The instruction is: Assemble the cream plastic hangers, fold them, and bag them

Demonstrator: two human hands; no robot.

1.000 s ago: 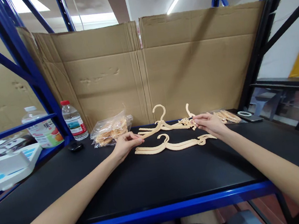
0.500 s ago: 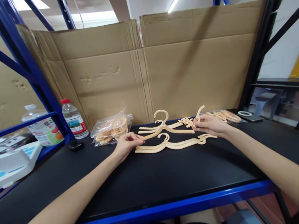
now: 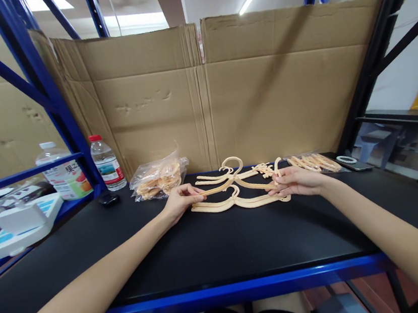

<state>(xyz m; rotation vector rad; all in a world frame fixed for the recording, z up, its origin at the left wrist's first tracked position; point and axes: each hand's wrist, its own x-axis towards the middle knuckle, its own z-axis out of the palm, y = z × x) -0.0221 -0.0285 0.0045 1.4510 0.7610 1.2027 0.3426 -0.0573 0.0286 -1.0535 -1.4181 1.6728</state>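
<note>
A cream plastic clothes hanger [image 3: 251, 184] is held raised and level between my two hands. My left hand [image 3: 182, 204] pinches its left end between thumb and fingers. At the hanger's right end, the fingers of my right hand [image 3: 299, 181] close on a small curved cream piece [image 3: 276, 167] that stands up from them. Exactly how this piece meets the hanger is hidden by the fingers. A folding-style hanger [image 3: 215, 207] lies on the black table just in front, its right end below my right hand. Behind the held one lie more hanger arms [image 3: 207, 179].
A clear bag of cream parts [image 3: 160, 178] lies at the back left, another bag [image 3: 314, 162] at the back right beside a phone [image 3: 354, 164]. Small loose pieces [image 3: 264, 169] lie behind. A water bottle [image 3: 107, 166] and a black case [image 3: 108, 199] stand left. Cardboard [image 3: 291, 85] walls the back.
My right hand has brought the curved piece slightly inward and lower at the hanger's right end, and it now stands more upright. My left hand keeps its pinch. The view has shifted slightly.
</note>
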